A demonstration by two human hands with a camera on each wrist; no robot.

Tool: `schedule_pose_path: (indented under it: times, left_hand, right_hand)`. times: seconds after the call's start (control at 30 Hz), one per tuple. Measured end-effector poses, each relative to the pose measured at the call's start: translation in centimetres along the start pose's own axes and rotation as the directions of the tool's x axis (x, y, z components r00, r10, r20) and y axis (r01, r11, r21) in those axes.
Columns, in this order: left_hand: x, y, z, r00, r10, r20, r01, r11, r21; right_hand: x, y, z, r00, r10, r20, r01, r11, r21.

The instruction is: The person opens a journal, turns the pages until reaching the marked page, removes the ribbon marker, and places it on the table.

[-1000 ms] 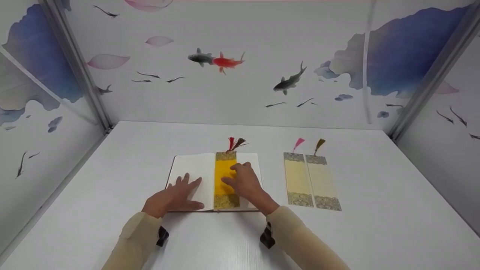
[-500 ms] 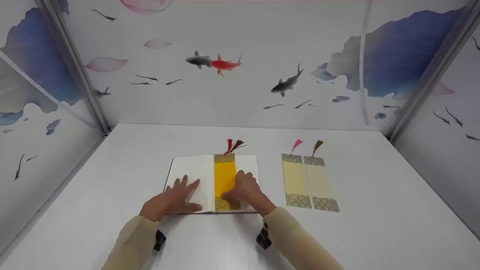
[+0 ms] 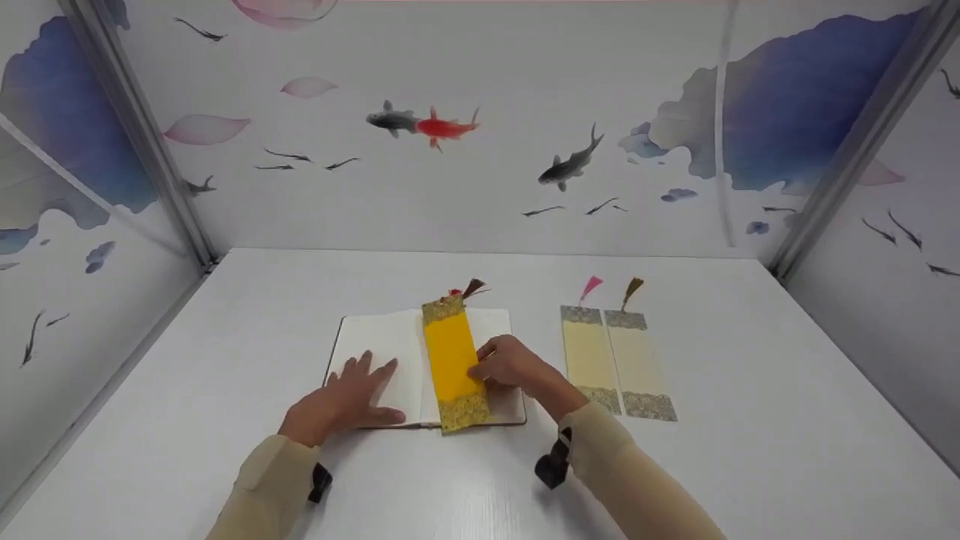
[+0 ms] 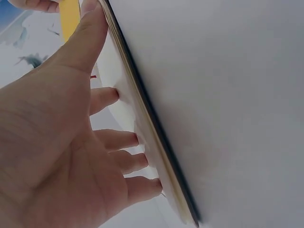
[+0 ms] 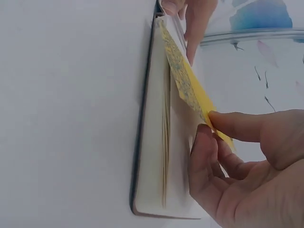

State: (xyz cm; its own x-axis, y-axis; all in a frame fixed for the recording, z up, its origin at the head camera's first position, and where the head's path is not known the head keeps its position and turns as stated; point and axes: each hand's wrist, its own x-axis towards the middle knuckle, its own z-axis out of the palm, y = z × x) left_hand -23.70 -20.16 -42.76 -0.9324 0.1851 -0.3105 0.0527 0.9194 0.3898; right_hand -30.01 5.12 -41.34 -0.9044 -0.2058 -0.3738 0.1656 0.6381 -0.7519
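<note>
An open notebook (image 3: 495,324) with blank pages lies on the white table. Over its middle, a yellow bookmark (image 3: 451,356) with patterned ends is tilted up off the right page. My right hand (image 3: 517,367) pinches its right edge between thumb and fingers, as the right wrist view shows up close with the bookmark (image 5: 192,83) slanting above the pages. Fingers spread, my left hand (image 3: 349,394) presses on the left page; its thumb (image 4: 88,38) rests near the notebook's lower edge. A brown tassel (image 3: 474,287) and a partly hidden red one (image 3: 454,292) show at the bookmark's top.
To the right lie two pale bookmarks side by side, one (image 3: 585,352) with a pink tassel (image 3: 592,285), the other (image 3: 637,360) with an olive-brown tassel (image 3: 634,286). White panels (image 3: 465,202) painted with fish and leaves enclose the table's back and sides.
My right hand has gone from touching the bookmark's face to pinching its right edge. The yellow bookmark has lifted and turned slightly, its lower end now past the notebook's near edge. My left hand stays put.
</note>
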Motion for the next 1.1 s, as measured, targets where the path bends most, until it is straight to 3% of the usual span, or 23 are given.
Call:
schedule_pose_path:
  times: [0.13,0.37,0.67,0.87,0.97,1.1]
  left_hand:
    - [-0.2,-0.1,-0.3,1.000,0.025,-0.004,-0.025,1.000,0.000]
    - [-0.3,-0.1,-0.6,0.999,0.055,-0.001,-0.055,0.998,0.007]
    - [-0.7,-0.1,-0.7,0.999,0.052,0.004,-0.052,0.999,-0.006]
    - [-0.7,0.0,-0.7,0.999,0.053,0.010,-0.053,0.999,-0.002]
    - [-0.6,0.0,-0.6,0.998,0.063,0.010,-0.063,0.998,-0.007]
    - [-0.3,-0.1,-0.5,0.997,0.076,0.005,-0.076,0.997,-0.015]
  right_hand:
    - [-0.1,0.4,-1.9,1.000,-0.019,0.021,0.018,0.997,0.068]
    - [-0.8,1.3,-6.6,0.999,-0.027,-0.037,0.031,0.995,0.096]
    - [-1.9,5.0,-14.1,0.993,-0.046,-0.106,0.058,0.992,0.111]
    - [-2.4,7.4,-18.4,0.991,0.040,-0.129,-0.015,0.982,0.189]
    - [-2.7,8.4,-20.3,0.981,0.098,-0.169,-0.060,0.974,0.217]
    - [-2.8,9.9,-22.2,0.961,0.118,-0.251,-0.055,0.968,0.243]
